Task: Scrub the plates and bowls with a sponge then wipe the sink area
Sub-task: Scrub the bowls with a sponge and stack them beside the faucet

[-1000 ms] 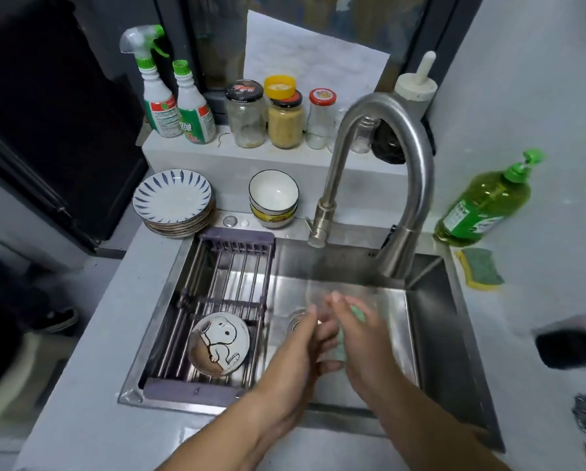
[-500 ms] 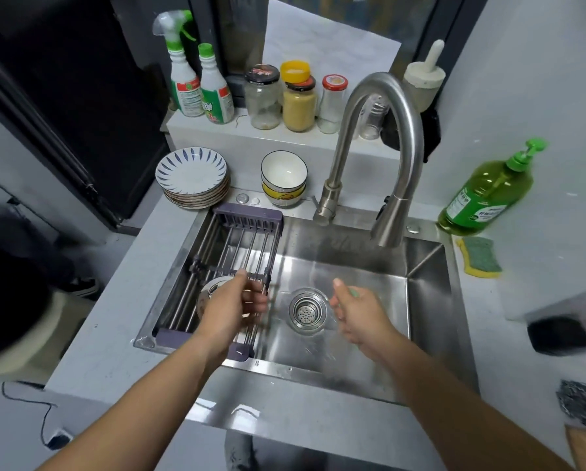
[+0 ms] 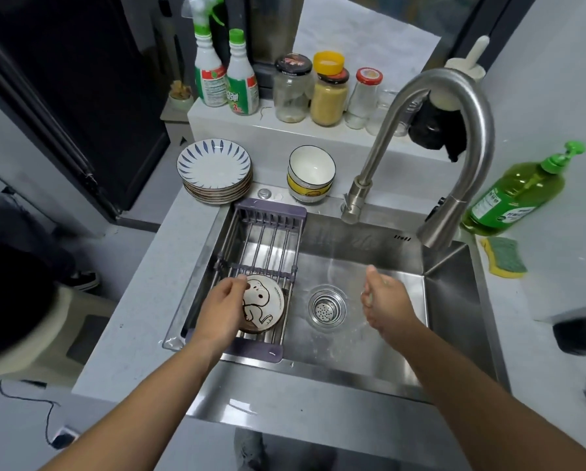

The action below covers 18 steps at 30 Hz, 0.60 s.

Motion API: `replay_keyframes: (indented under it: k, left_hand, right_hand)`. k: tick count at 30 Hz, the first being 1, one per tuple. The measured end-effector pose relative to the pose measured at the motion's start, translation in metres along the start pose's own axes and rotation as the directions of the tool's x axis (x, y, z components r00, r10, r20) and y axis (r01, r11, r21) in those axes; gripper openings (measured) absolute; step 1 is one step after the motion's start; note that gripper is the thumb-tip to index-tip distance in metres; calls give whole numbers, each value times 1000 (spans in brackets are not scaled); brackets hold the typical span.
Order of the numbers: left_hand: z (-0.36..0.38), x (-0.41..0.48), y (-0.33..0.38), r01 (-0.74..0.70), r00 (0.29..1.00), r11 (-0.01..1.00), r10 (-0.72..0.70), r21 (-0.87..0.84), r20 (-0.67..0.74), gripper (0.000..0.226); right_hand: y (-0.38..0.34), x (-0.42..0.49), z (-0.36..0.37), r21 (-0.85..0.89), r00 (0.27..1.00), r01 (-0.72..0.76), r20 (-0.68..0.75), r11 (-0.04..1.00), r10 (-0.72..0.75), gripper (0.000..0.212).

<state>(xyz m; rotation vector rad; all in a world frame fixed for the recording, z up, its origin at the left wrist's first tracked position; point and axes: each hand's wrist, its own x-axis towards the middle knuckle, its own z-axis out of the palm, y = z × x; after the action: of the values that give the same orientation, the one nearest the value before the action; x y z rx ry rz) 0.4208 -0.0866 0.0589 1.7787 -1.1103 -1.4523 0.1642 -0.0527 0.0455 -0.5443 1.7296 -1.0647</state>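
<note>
Gripping the cartoon-dog bowl (image 3: 262, 305) by its left rim in the rack (image 3: 262, 241), my left hand (image 3: 222, 309) should next lift it right, toward my right hand (image 3: 385, 302), which is curled round what seems a greenish sponge (image 3: 384, 286) beside the drain (image 3: 327, 309).

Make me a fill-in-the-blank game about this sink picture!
1. The left hand grips a plate showing a cartoon ____.
2. That plate lies in the purple rack, which rests in the ____.
3. The soap bottle has a ____ pump.
4. The plate stack has ____ stripes on top.

Missing words: dog, sink, green, blue.
</note>
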Motion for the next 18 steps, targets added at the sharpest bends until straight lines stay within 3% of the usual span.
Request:
replay_keyframes:
  k: [5, 13, 18]
  left_hand:
    - [-9, 21, -13, -21, 1000, 999, 20, 45, 7, 30]
    - [-18, 48, -33, 196, 971, 977, -206, 86, 124, 46]
    - [-19, 60, -42, 232, 955, 968, -245, 95, 169, 56]
  right_hand:
    - [-6, -6, 20, -116, 996, -3, 93, 993, 14, 32]
    - [21, -4, 86, -229, 974, -82, 190, 970, 127, 19]
    - [36, 11, 121, -377, 968, -16, 227, 926, 109, 33]
